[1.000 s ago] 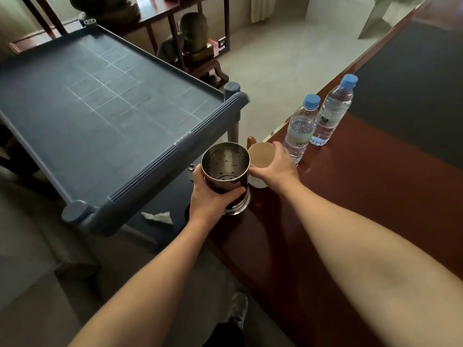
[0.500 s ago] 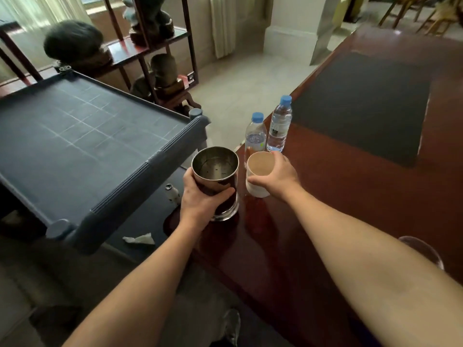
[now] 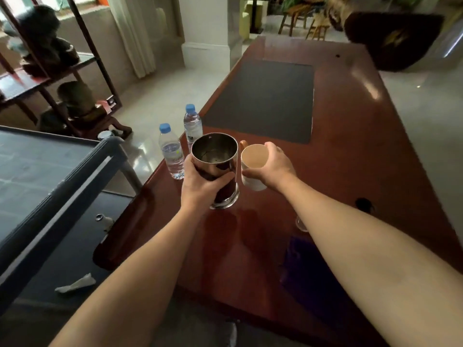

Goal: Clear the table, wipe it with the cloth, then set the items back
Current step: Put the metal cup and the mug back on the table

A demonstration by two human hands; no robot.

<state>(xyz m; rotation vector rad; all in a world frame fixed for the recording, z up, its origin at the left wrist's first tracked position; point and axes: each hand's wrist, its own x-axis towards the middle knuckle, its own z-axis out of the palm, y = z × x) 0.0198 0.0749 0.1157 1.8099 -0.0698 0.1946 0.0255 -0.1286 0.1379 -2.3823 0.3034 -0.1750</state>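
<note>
Table (image 3: 350, 151): left hand (image 3: 200, 186) grips steel canister (image 3: 215, 166), right hand (image 3: 273, 166) grips mug (image 3: 253, 159); forearm hides cloth (image 3: 300, 266).

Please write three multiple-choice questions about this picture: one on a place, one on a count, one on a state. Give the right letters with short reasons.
1. Where do the water bottles stand?
A. on the cart
B. near the table's left edge
C. on the floor

2. How many water bottles show?
A. one
B. two
C. four

3. What does the left hand do?
A. grips the steel canister
B. hangs idle
C. holds the cloth

Answers:
1 B: both water bottles stand on the table by its left edge.
2 B: two blue caps show.
3 A: the left hand wraps the steel canister; the right hand holds the mug.
</note>
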